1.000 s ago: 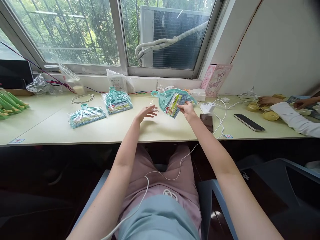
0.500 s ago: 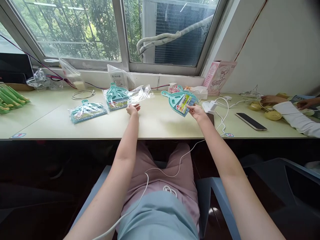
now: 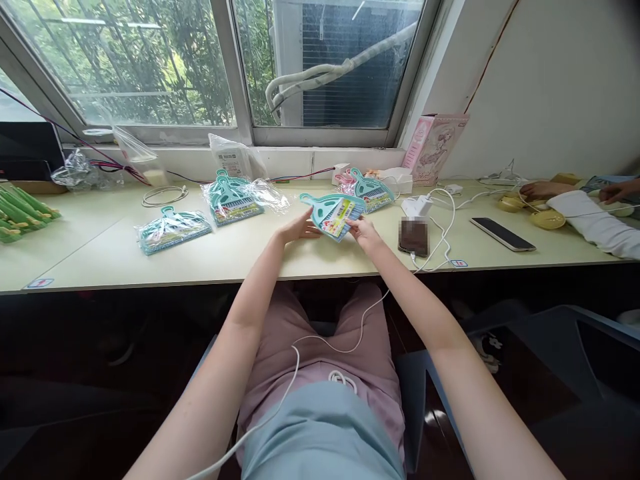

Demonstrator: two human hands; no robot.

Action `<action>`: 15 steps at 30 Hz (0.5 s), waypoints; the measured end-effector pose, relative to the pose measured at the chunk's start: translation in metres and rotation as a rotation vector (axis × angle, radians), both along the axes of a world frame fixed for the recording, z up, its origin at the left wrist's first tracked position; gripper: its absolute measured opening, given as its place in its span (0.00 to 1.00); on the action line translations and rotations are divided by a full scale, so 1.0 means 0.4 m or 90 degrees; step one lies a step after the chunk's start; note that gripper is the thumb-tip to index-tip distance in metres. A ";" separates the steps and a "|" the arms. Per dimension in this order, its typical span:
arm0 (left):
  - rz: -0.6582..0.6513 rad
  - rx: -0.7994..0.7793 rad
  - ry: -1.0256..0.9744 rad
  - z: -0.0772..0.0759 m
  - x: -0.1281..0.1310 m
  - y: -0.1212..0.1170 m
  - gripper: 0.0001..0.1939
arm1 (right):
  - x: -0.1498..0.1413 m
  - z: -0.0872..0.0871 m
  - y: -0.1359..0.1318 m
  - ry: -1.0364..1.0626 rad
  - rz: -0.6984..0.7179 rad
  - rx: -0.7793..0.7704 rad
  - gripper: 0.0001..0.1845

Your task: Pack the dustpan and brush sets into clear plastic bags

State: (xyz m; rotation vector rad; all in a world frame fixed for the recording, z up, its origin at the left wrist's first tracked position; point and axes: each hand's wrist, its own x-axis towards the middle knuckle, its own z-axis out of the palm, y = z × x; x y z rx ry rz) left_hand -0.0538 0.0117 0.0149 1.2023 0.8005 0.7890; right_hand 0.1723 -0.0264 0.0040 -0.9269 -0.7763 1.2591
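Right grip (image 3: 364, 233) closed, thumb on top, I held the near right edge of a teal dustpan-and-brush set (image 3: 327, 212), its handle pointing away to my left and its printed label (image 3: 341, 215) facing up. Left grip (image 3: 299, 228) was at the set's other side, fingers spread and partly hidden by it; I could not tell whether they bore any of its weight or only brushed its edge. The set was in front of me, tilted and seemingly just above the table (image 3: 240, 259), between the wrapped pieces on my left and another teal set (image 3: 375, 192) behind it on the right. As far as I could judge the progress, two lots looked finished: a nearer wrapped bundle (image 3: 175, 230) and a farther wrapped stack (image 3: 231, 200), both lying on the table in shiny clear plastic. Loose clear film (image 3: 273, 195) spread from the right side of the farther stack, and I could not make out whether anything was inside it. The piece in my hands looked to be the unfinished one: I saw no plastic around it, and it was not lying with the others. Whether the set behind it was wrapped was too small to tell; it lay beside a small white box (image 3: 341, 172), apart from the wrapped lots, so I judged it to be outstanding too. Nearer on my right, a phone (image 3: 414, 237) lay with a white cable plugged in.
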 end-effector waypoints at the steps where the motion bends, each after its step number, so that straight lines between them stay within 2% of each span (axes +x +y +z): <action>1: 0.025 0.013 0.007 -0.004 0.000 0.000 0.22 | -0.021 -0.001 -0.003 -0.016 0.024 -0.018 0.16; 3: 0.099 0.039 0.027 -0.013 -0.006 0.006 0.16 | -0.055 -0.001 -0.005 -0.054 0.058 -0.063 0.16; 7: 0.204 0.065 0.028 -0.024 -0.021 0.026 0.12 | -0.075 -0.005 0.006 -0.108 0.069 -0.090 0.16; 10: 0.270 0.065 0.024 -0.030 -0.025 0.043 0.10 | -0.041 -0.012 0.019 -0.185 0.030 -0.105 0.15; 15: 0.393 0.028 0.034 -0.035 -0.033 0.073 0.10 | 0.072 -0.021 0.043 -0.376 -0.080 -0.106 0.11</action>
